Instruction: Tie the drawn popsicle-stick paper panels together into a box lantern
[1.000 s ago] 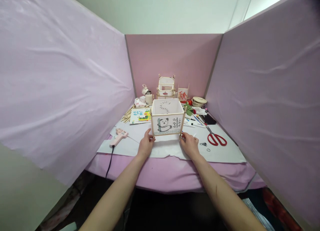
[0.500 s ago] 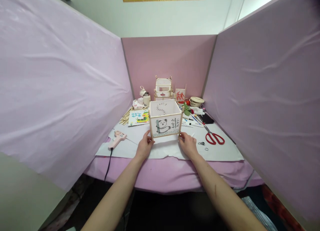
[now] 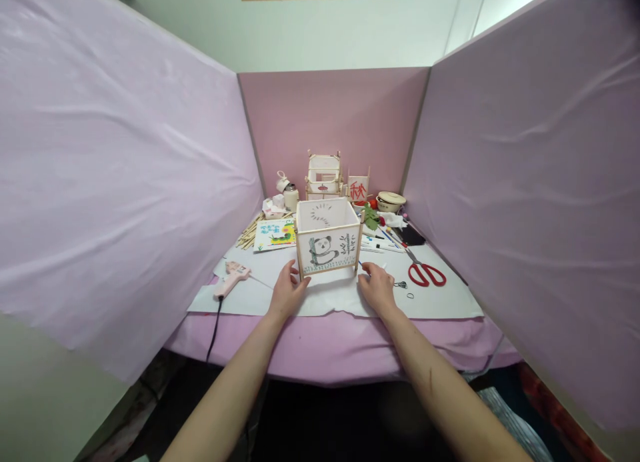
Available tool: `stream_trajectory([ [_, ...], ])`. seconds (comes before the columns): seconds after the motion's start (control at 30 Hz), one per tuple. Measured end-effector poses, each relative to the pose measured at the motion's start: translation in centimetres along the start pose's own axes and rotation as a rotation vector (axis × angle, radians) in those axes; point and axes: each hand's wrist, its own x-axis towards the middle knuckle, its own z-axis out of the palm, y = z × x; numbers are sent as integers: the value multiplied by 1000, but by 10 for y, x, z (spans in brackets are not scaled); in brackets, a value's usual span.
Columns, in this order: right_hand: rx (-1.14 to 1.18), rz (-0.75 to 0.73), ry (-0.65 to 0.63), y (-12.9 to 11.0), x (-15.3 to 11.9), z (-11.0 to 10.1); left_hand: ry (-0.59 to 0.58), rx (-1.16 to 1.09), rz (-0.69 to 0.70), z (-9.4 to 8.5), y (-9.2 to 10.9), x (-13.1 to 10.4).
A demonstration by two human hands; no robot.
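Note:
A white box-shaped lantern (image 3: pixel 329 249) on a thin wooden frame stands upright on white paper, its front showing a panda drawing and black characters. My left hand (image 3: pixel 289 291) is at its lower left corner, fingers apart, close beside the front leg. At the lower right corner my right hand (image 3: pixel 376 287) has its fingers spread a little, just off the leg. Neither hand holds anything that I can see. The lantern's top is open, and black strokes show on the inside of a wall.
A pink glue gun (image 3: pixel 232 279) with a black cord lies left. Red-handled scissors (image 3: pixel 427 274) and small black rings lie right. Behind are sticks (image 3: pixel 250 234), a colourful picture (image 3: pixel 274 235), stacked wooden frames (image 3: pixel 324 174), pens, a phone and bowls (image 3: pixel 391 201).
Both hands have loosened from the lantern's lower corners, my right hand moving slightly off its leg. The whole view has shifted a little.

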Motion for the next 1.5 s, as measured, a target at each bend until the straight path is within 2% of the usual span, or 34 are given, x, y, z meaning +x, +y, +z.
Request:
stream_trajectory([
  [0.1,-43,47,35,2,3,-8,-11,-4,-8,0,0,0],
  [0.2,-123,126,41,9,12,-26,-23,-8,-6,0,0,0],
  [0.33,-276,155,-80,23,32,-56,-35,0,-5,0,2,1],
  [0.43,-324,160,-182,30,45,-67,-44,8,-8,0,2,1],
  [0.6,-371,215,-332,25,52,-53,-57,25,-10,0,6,0],
  [0.8,-438,199,-373,18,76,-38,-66,65,-14,0,8,0],
  [1.07,-414,-212,-439,40,129,-34,-92,111,-40,2,8,4],
  [1.23,-370,-399,-395,52,157,-26,-124,140,-83,0,4,7],
  [1.33,-293,-361,-450,58,184,-19,-120,185,-108,-1,0,10],
  [1.5,-283,-97,-396,63,234,-1,-99,252,-147,0,0,14],
])
